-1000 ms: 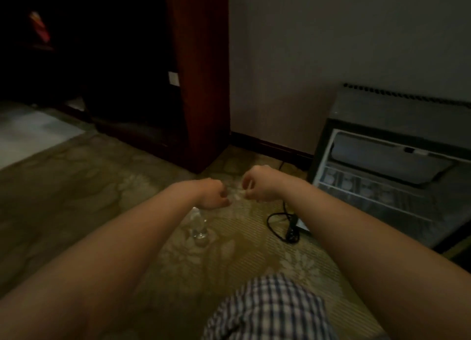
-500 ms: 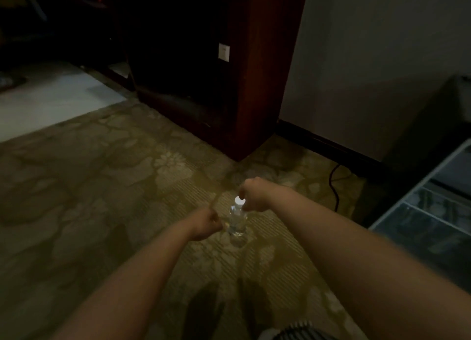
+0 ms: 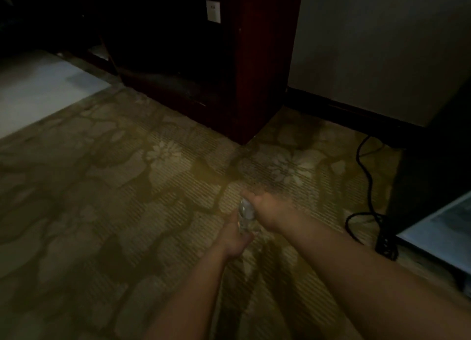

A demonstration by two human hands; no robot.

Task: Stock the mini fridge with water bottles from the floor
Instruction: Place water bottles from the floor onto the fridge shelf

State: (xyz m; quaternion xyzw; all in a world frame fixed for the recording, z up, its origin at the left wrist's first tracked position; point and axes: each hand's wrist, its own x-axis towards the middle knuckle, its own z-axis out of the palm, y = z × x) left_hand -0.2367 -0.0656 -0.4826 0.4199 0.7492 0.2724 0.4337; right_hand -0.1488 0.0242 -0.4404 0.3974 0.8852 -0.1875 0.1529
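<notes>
Dim patterned carpet (image 3: pixel 107 212) covers most of the floor in front of you, and the dark red wooden cabinet (image 3: pixel 257 59) stands on its far edge against the pale wall (image 3: pixel 382 46). Left of the cabinet the carpet gives way to a strip of pale hard floor (image 3: pixel 38 90), and a small white wall plate (image 3: pixel 213 11) shows in the shadow beside the cabinet's left face.

Your water bottle (image 3: pixel 246 216) is on your side of the cabinet's near corner, low over the carpet and well apart from the cabinet. Blur keeps you from seeing whether its base touches the carpet. Your right hand (image 3: pixel 266 209) is curled over the bottle's upper part from the right. Your left hand (image 3: pixel 235 239) is wrapped round its lower part from below, so both hands grip it at once.

Right of the cabinet, past the wall's dark skirting, stands the black mini fridge (image 3: pixel 430 176), with a pale grey panel of it showing low at the frame's edge. A black cord (image 3: pixel 367 186) trails over the carpet between the cabinet and the fridge, ending in a loose coil.
</notes>
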